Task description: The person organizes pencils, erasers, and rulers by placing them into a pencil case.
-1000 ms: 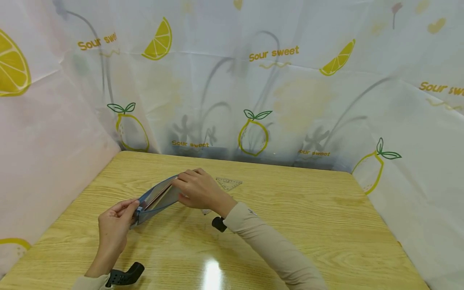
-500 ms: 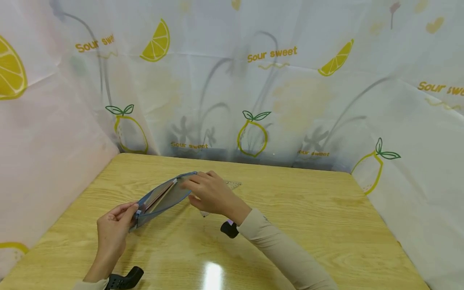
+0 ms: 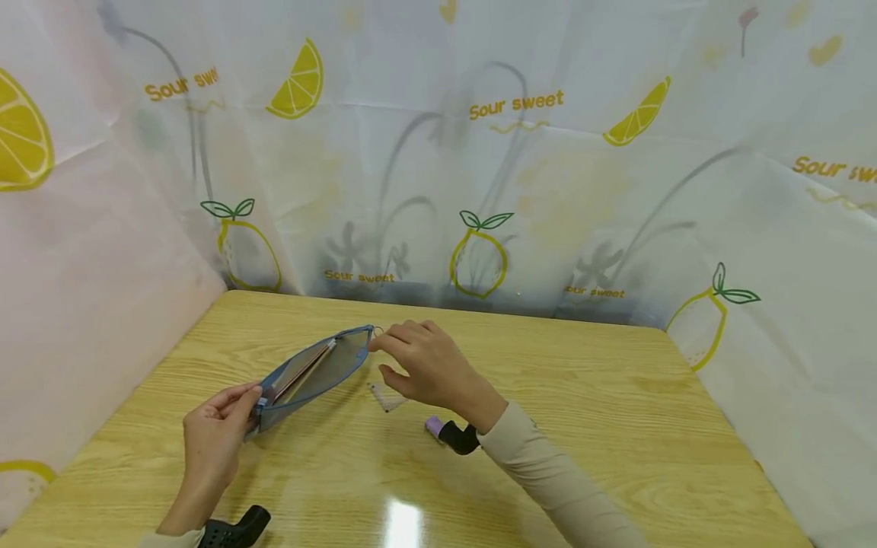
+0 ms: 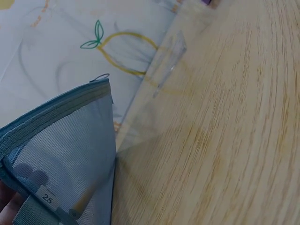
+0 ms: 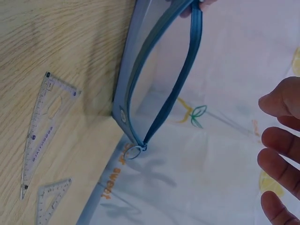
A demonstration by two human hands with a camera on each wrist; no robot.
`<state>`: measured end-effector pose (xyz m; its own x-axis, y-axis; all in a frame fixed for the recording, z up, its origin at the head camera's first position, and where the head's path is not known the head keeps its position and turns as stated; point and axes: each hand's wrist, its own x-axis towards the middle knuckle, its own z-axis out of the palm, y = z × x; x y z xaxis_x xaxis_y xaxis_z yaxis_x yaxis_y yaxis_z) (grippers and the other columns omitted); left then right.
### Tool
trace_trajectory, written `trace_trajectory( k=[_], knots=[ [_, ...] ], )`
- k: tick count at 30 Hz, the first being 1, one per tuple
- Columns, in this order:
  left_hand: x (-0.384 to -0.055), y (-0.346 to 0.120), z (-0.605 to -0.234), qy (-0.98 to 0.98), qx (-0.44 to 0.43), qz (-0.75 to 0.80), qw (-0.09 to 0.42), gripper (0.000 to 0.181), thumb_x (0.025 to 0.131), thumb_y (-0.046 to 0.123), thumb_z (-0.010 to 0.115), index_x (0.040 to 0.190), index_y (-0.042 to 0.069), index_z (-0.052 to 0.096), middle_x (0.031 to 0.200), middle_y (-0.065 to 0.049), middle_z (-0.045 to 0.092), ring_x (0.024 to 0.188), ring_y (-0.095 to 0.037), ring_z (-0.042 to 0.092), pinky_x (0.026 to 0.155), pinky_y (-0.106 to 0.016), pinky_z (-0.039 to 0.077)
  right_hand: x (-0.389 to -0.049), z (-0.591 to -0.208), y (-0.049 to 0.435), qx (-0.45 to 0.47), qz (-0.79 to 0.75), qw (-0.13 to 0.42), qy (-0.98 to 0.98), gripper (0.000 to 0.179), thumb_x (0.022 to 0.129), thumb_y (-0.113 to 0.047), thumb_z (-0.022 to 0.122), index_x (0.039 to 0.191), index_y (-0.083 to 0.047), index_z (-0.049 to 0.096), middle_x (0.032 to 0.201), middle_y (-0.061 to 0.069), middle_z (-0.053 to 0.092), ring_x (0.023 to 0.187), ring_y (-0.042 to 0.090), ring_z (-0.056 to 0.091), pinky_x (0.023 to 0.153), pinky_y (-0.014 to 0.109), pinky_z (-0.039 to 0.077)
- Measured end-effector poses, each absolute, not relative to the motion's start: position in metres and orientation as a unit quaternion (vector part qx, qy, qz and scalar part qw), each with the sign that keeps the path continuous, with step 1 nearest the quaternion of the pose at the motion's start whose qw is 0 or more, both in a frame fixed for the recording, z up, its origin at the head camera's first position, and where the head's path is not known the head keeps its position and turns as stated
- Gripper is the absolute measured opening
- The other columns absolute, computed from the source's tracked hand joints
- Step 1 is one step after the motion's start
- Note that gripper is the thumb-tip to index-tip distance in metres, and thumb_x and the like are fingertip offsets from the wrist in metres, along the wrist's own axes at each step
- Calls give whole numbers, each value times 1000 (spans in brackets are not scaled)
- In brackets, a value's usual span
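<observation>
A blue-edged mesh zip pouch (image 3: 311, 373) is held up with its mouth unzipped, slanting across the left part of the table. My left hand (image 3: 212, 426) pinches its near left end between thumb and fingers. Long thin items like pencils (image 3: 301, 373) lie inside; one light wooden end (image 4: 82, 201) shows through the mesh. A ring pull (image 5: 133, 152) hangs at the far corner. My right hand (image 3: 435, 365) is beside that corner, fingers loosely bent and holding nothing; the right wrist view shows its fingers (image 5: 279, 140) apart from the pouch.
Two clear set squares lie on the wooden table (image 3: 617, 426): a long one (image 5: 30, 140) and a smaller one (image 5: 42, 206). A small purple item (image 3: 434, 426) is by the right wrist's black camera (image 3: 459, 438). A lemon-print cloth (image 3: 384, 167) stands behind.
My right hand has drawn rightward along the pouch's mouth and come away from its far end, leaving the mouth wider. My left hand keeps its hold in nearly the same place.
</observation>
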<state>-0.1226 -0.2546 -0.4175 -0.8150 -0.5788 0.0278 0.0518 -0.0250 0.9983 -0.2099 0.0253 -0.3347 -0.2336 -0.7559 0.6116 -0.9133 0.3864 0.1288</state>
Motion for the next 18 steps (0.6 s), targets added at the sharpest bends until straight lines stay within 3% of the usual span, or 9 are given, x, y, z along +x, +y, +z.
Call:
trace_trajectory(
  k=[18],
  knots=[
    [-122, -254, -416, -640, 196, -706, 231, 8, 91, 8, 69, 92, 4, 76, 71, 5, 71, 63, -4, 64, 54, -18, 52, -199, -334, 69, 515, 205, 289, -780, 24, 83, -11, 76, 105, -10, 69, 100, 0, 67, 92, 17, 61, 79, 36, 49]
  ],
)
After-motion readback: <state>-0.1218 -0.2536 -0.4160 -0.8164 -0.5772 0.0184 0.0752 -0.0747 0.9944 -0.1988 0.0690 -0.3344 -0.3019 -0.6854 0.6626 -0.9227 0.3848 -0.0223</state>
